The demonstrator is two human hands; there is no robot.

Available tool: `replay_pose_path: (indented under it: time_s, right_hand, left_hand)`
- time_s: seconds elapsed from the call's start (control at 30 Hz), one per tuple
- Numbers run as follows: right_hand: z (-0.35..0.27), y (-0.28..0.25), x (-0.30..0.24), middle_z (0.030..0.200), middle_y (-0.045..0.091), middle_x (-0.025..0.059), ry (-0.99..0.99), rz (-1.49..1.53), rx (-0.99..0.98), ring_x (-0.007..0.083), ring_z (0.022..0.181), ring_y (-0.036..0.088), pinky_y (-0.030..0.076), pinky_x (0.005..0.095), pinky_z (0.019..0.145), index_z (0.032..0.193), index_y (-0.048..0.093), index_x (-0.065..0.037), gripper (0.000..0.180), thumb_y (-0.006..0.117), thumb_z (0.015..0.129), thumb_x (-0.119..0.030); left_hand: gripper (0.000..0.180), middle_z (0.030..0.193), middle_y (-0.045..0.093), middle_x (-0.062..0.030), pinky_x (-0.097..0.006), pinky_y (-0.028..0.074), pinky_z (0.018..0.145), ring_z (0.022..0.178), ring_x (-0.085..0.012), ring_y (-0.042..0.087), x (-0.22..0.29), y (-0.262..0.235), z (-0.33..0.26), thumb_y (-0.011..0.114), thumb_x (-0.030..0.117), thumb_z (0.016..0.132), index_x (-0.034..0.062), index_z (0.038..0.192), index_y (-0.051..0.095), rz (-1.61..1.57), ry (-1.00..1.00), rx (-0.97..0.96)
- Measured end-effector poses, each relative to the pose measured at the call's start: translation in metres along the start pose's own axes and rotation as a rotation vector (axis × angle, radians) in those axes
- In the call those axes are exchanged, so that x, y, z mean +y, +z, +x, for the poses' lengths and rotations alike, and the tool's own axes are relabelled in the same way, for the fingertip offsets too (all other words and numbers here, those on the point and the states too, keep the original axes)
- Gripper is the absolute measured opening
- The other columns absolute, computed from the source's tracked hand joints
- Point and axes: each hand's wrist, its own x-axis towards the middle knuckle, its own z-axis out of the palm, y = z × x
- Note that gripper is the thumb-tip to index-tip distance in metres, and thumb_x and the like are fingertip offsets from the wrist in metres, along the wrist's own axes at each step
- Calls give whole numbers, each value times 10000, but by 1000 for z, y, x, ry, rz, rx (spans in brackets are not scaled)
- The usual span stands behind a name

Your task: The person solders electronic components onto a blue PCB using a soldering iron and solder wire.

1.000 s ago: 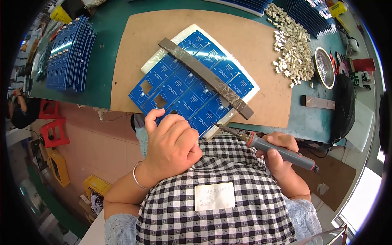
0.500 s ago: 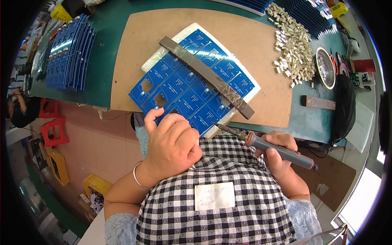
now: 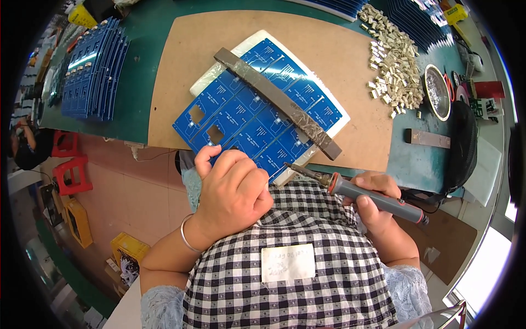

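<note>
A blue circuit board panel (image 3: 236, 122) with square cut-outs lies on a white foam pad (image 3: 339, 122). A dark, worn bar (image 3: 279, 102) lies slantwise across it. My right hand (image 3: 378, 197) grips a grey soldering iron (image 3: 372, 198), whose tip meets or nearly meets the panel's near right edge. At the panel's near edge is my left hand (image 3: 233, 189), its fingers curled closed and thumb pressed in. What those fingers hold, if anything, is hidden from this view.
Upright blue boards (image 3: 93, 71) stand at the left. A heap of small cream connectors (image 3: 394, 63) lies at the far right, beside a metal bowl (image 3: 437, 92). A second bar (image 3: 427, 137) rests nearer. Brown board (image 3: 181, 66) covers the green bench (image 3: 139, 55).
The soldering iron's tip has shifted slightly left and up along the panel's edge. My left hand has moved a little to the right. Panel and bar stay put.
</note>
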Motion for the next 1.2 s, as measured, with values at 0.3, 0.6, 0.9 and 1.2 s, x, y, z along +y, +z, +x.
replay_pose_path:
  time_s: [0.3, 0.6, 0.9, 1.2]
  right_hand:
    - [13, -7, 2, 724, 644, 157, -71, -67, -81, 228, 599, 644, 512, 317, 560, 961, 567, 20, 260, 701, 798, -131]
    - [18, -13, -3, 792, 639, 135, -91, 88, -7, 251, 708, 654, 523, 343, 653, 1005, 569, 31, 316, 689, 813, -189]
    - [5, -13, -15, 844, 672, 199, 170, 196, 58, 218, 747, 679, 552, 323, 673, 1009, 578, 49, 311, 641, 860, -216]
    - [8, -11, -12, 802, 680, 182, 201, 120, 7, 197, 705, 676, 554, 307, 637, 984, 589, 48, 297, 634, 869, -222]
  left_hand:
    - [180, 718, 513, -26, -429, 309, 838, 781, -234, 546, -2, 2, 2, 614, 28, 600, 110, 719, 505, 14, 12, -5]
    - [178, 723, 514, -8, -417, 311, 795, 757, -211, 544, -2, 0, 4, 617, 29, 600, 119, 702, 503, 17, 13, 48]
    - [165, 737, 545, -3, -418, 309, 799, 757, -203, 549, 1, 3, 11, 622, 24, 621, 116, 707, 515, 65, 25, 29]
    - [160, 748, 545, 1, -417, 307, 809, 764, -199, 545, 2, 3, 12, 632, 23, 628, 112, 703, 523, 88, 8, 9]
